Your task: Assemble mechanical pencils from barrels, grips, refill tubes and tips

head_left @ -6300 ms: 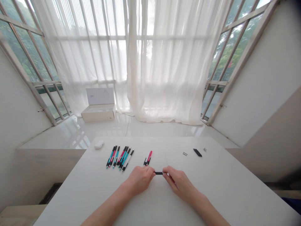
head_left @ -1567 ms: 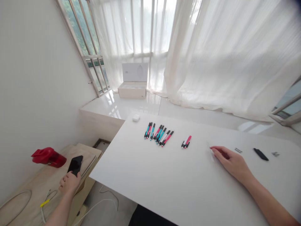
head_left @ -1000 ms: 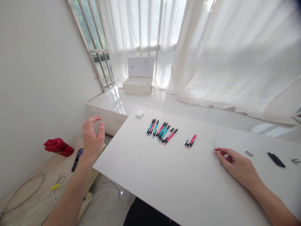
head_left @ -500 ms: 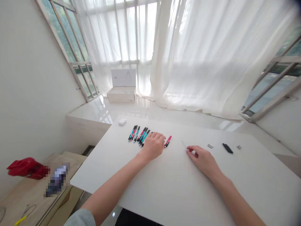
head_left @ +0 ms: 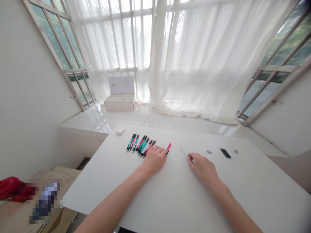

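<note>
My two forearms extend from the near edge across the white surface (head_left: 179, 200), converging toward its middle. My left hand (head_left: 155, 158) lies palm down, back of the hand uppermost, the fingers bent and directed away from me and slightly to the right. They reach the near side of a pink barrel (head_left: 168, 147); the fingertips are hidden beneath the hand, so I cannot tell whether they grasp anything. My right hand (head_left: 202, 165) is turned thumb side inward, the wrist low; thumb and forefinger pinch one end of a thin pale rod (head_left: 184, 152), which slants up and to the left, its far end free. A gap separates the two hands, with the rod's free end within it.

Left of and beyond my left hand, pens (head_left: 144, 145) in teal, pink and white lie in a slanting row, the nearest just beside my knuckles. To the right of my right hand lie, in order, small springs (head_left: 209, 151), black grips (head_left: 225, 153) and small metal tips (head_left: 236, 151).

Containers: a white box (head_left: 119, 105) stands on the sill (head_left: 121, 118) with its lid raised upright; its pale contents are too indistinct to name. A small white case (head_left: 120, 130), closed, rests near the surface's far left corner.
</note>
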The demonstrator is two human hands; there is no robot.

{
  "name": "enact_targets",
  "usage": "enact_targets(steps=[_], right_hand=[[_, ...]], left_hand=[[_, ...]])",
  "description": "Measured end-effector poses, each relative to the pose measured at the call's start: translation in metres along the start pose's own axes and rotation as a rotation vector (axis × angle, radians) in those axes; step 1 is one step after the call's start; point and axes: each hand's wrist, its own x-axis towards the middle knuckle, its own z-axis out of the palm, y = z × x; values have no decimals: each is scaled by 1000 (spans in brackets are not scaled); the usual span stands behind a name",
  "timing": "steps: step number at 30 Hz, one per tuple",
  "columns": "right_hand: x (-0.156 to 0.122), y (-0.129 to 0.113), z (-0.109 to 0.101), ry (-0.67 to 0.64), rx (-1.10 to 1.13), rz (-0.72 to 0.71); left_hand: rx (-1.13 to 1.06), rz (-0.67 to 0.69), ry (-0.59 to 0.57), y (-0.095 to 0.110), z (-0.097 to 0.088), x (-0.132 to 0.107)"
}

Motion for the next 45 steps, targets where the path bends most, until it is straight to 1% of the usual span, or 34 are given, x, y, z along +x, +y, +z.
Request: enact_targets(steps=[3, 6, 8, 10, 14, 17, 19, 21, 23, 25, 30, 35, 37, 41, 43, 45], right_hand=[[0, -4, 0, -3, -2, -5], [0, -5, -2, 15, 78, 6], [0, -4, -3, 43, 196, 15], [0, -2, -4, 73, 360, 32], [1, 2, -7, 94, 656, 70], [2, 2, -11, 44, 883, 86], [2, 1, -14, 7, 1066, 120], [1, -1, -17, -4, 1243, 142], [0, -2, -19, 18, 1389, 130], [-1, -4, -20, 49, 1470, 111], [-3, -11, -18, 58, 1468, 91], [-6, -17, -19, 44, 1405, 28], [-7, -18, -20, 70, 1369, 19], [-7, -16, -20, 162, 1341, 54], [-7, -15, -18, 136, 1324, 41], [-8, -16, -15, 75, 1287, 13]], left_hand=[[36, -52, 10, -2, -4, -1], [102, -104, -1, -4, -7, -1], [132, -133, -19, -6, -7, 0], [146, -158, -25, -7, -5, 0], [154, -163, 19, -10, -1, 0], [111, -121, 80, -10, -2, 0], [9, -50, 155, -6, -4, 0], [-108, 37, 199, -1, -6, -1], [-169, 104, 182, 6, -6, -2], [-183, 144, 148, 10, -6, -3], [-168, 167, 108, 13, -7, -3], [-136, 177, 68, 15, -11, -2], [-125, 182, 64, 16, -11, -2], [-124, 155, 92, 17, -12, -2], [-125, 149, 96, 16, -12, -2], [-124, 159, 81, 16, -13, -2]])
